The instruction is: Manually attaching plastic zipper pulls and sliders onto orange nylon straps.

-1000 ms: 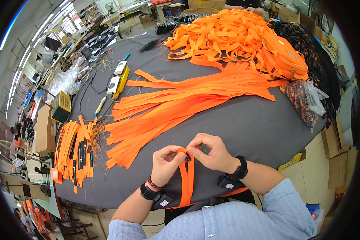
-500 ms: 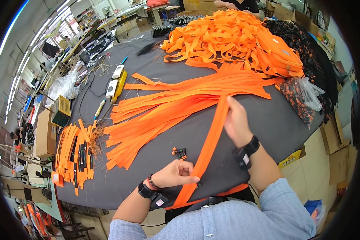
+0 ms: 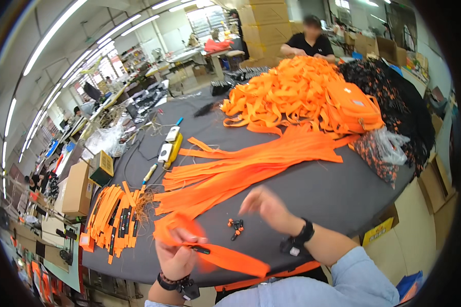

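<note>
In my left hand (image 3: 176,258), closed near the front edge of the table, is an orange zipper tape (image 3: 238,262). One end points right; the rest loops up behind my fingers, smeared by motion. A small black pull (image 3: 200,249) lies against the tape beside my fingertips. My right hand (image 3: 272,211), slightly blurred, hovers over the table with fingers stretched out and nothing in them. Between the hands lie several small black-and-orange pulls (image 3: 235,228). Beyond them spreads a stack of long orange tapes (image 3: 251,166).
A heap of orange webbing (image 3: 287,92) and an orange pouch (image 3: 352,106) sit at the far side. Short orange and black strips (image 3: 112,222) lie left, near a power strip (image 3: 171,146). A clear bag (image 3: 379,153) is at right. Someone in black (image 3: 310,45) works opposite.
My left hand has moved left with the tape, which was stretched between both hands and is now looped. My right hand has let go of it and come lower and left. The view has tilted up.
</note>
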`<state>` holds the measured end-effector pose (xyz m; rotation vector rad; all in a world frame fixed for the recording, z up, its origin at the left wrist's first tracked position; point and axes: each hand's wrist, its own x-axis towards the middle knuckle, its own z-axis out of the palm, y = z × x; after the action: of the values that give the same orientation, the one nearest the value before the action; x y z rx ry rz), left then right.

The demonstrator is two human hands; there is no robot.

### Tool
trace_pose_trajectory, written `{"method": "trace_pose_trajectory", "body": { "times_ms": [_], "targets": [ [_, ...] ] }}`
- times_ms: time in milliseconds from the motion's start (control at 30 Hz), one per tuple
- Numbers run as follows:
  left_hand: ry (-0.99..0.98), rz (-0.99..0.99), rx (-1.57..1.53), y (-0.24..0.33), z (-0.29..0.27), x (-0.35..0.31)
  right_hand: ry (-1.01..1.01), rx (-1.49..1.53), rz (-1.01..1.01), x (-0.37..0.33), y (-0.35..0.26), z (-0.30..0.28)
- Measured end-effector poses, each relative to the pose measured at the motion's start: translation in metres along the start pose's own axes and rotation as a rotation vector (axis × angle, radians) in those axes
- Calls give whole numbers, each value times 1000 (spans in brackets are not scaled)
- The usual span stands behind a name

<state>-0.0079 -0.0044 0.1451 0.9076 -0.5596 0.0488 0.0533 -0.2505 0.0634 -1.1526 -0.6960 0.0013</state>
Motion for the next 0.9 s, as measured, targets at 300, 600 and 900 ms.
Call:
{"method": "trace_pose_trajectory", "body": {
  "times_ms": [300, 600, 900],
  "targets": [
    [629, 359, 488, 41, -47, -65, -456, 173, 621, -21, -8, 16],
    [837, -273, 293, 59, -94, -206, -48, -201, 654, -1, -13, 1],
    [204, -929, 630, 55, -53, -119, 52, -98, 379, -2, 0, 7]
  ]
}}
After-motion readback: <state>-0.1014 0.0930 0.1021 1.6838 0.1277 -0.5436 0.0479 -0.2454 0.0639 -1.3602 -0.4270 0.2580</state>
